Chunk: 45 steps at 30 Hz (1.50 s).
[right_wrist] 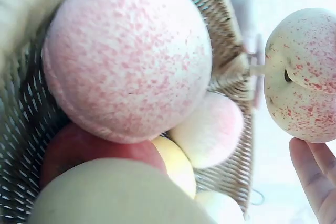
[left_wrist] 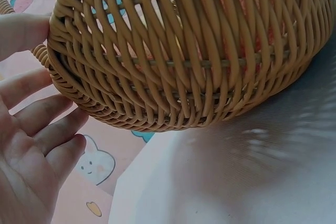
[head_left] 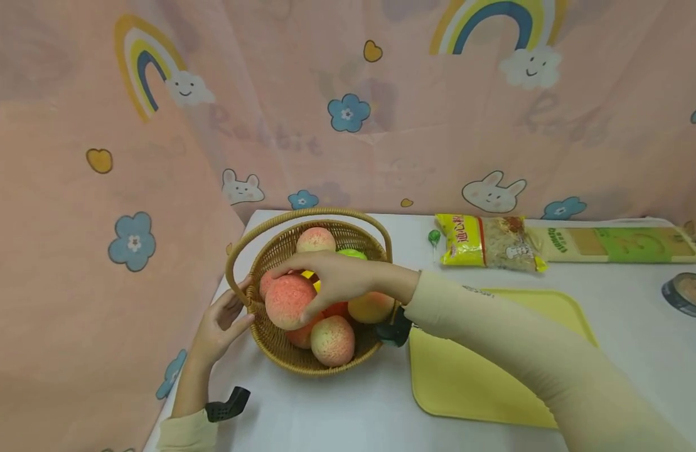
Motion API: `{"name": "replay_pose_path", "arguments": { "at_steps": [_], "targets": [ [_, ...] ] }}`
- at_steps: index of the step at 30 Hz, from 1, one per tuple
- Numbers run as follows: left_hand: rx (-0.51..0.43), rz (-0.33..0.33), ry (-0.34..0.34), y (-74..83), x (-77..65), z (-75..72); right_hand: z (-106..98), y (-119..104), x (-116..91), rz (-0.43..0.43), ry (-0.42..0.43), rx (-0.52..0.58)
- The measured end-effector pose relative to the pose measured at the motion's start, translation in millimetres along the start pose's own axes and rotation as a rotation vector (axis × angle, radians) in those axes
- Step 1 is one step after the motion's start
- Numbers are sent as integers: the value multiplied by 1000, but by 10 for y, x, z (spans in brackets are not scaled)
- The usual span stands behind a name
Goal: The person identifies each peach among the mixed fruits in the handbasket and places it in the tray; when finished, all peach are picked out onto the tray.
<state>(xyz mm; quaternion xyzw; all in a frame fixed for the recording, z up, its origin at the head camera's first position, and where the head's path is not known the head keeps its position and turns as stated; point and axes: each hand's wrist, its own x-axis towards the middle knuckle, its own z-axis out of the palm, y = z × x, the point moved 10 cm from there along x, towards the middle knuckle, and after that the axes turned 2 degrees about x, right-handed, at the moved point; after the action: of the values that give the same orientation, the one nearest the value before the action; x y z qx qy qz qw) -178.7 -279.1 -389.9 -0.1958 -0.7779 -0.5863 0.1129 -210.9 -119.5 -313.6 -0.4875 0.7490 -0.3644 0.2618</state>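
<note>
In the head view my right hand (head_left: 339, 273) grips a pink peach (head_left: 291, 301) over the left half of the wicker basket (head_left: 319, 370), thumb and fingers on opposite sides. The held peach (right_wrist: 304, 77) is pale with red specks in the right wrist view. My left hand (head_left: 220, 323) touches the basket's left side near the handle's base, its fingers loosely spread. In the left wrist view, the left hand (left_wrist: 37, 145) rests fingertips and thumb against the woven rim. More peaches (head_left: 332, 341) and other round fruits lie inside, partly hidden by my right hand.
The basket's tall handle (head_left: 319, 212) arches over its back. A yellow tray (head_left: 483, 383) lies right of the basket, under my right forearm. Farther back are a green lollipop (head_left: 434, 237), a food bag (head_left: 491, 243) and a long flat packet (head_left: 619, 245). A round tin (head_left: 688, 294) sits far right.
</note>
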Motion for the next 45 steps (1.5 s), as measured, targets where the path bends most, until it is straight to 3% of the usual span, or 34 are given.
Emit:
{"name": "replay_pose_path", "arguments": {
  "at_steps": [8,14,21,25,29,34,45],
  "targets": [
    [-6,15,-7,4,0,0,-304,32,-668,-68,182,98],
    [-16,26,-3,11,1,3,-435,224,-1265,-50,331,109],
    [-18,42,-4,38,-4,5,-528,707,-1889,-10,510,133],
    [-29,40,-2,48,-13,4,-480,1114,-2132,70,593,161],
    [-52,43,-2,53,-10,12,-364,1498,-2271,175,641,192],
    [-56,38,0,43,-15,7,-246,1798,-2301,230,641,204],
    [-36,22,10,22,-21,7,-143,2077,-2240,280,594,258]
  ]
}}
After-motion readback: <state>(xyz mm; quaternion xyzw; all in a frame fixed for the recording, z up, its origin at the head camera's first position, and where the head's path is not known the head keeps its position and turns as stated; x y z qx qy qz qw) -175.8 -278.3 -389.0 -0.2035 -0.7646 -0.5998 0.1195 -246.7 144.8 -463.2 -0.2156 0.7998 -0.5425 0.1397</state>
